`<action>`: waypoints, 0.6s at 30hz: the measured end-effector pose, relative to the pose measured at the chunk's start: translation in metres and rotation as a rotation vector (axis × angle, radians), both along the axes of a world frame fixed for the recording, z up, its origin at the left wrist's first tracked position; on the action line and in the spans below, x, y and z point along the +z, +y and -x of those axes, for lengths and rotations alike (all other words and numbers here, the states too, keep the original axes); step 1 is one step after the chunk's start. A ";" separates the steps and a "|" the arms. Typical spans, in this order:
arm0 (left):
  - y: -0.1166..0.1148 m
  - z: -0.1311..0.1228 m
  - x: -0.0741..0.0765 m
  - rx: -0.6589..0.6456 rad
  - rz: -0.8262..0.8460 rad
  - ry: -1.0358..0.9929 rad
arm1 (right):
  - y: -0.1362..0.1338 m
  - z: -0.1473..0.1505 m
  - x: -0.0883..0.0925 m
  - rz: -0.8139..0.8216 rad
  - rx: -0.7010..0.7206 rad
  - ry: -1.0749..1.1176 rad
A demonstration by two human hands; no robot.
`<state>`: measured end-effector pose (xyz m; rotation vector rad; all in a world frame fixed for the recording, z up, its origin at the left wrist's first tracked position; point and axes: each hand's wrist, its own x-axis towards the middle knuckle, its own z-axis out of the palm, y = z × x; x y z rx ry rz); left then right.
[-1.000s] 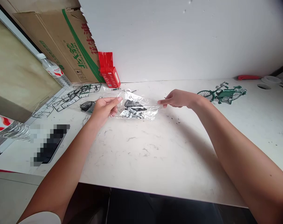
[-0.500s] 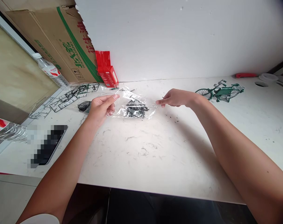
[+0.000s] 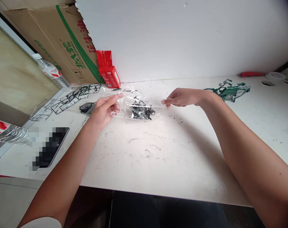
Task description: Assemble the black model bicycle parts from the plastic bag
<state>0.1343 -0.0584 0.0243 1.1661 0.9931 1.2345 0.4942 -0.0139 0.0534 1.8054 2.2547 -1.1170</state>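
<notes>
A clear plastic bag [image 3: 139,106] with small black parts [image 3: 141,111] bunched inside is stretched between my two hands just above the white table [image 3: 158,152]. My left hand [image 3: 105,109] pinches the bag's left end between thumb and fingers. My right hand [image 3: 182,97] pinches its right end, fingers closed. A finished green model bicycle [image 3: 229,91] stands to the right, partly hidden behind my right wrist.
Dark green and black part frames [image 3: 72,96] and a small black wheel [image 3: 86,107] lie at the left. A red carton [image 3: 109,74], a cardboard box [image 3: 60,41] and a water bottle [image 3: 52,72] stand behind. A dark phone [image 3: 50,148] lies near the left edge.
The bag has been pulled tighter and lifted slightly; the black parts have bunched toward its middle. My right hand has shifted a little right and up, now covering part of the bicycle.
</notes>
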 end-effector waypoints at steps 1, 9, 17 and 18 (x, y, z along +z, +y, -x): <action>0.000 0.000 0.000 -0.013 0.001 -0.014 | 0.000 0.000 0.000 0.001 0.001 -0.009; -0.001 -0.007 -0.008 -0.073 0.038 -0.042 | 0.000 -0.001 -0.001 0.002 -0.021 -0.063; -0.003 -0.011 -0.008 -0.070 0.035 -0.051 | 0.000 -0.001 -0.001 0.014 -0.046 -0.068; -0.004 -0.011 -0.007 -0.074 0.033 -0.048 | 0.001 -0.002 -0.002 0.017 -0.044 -0.067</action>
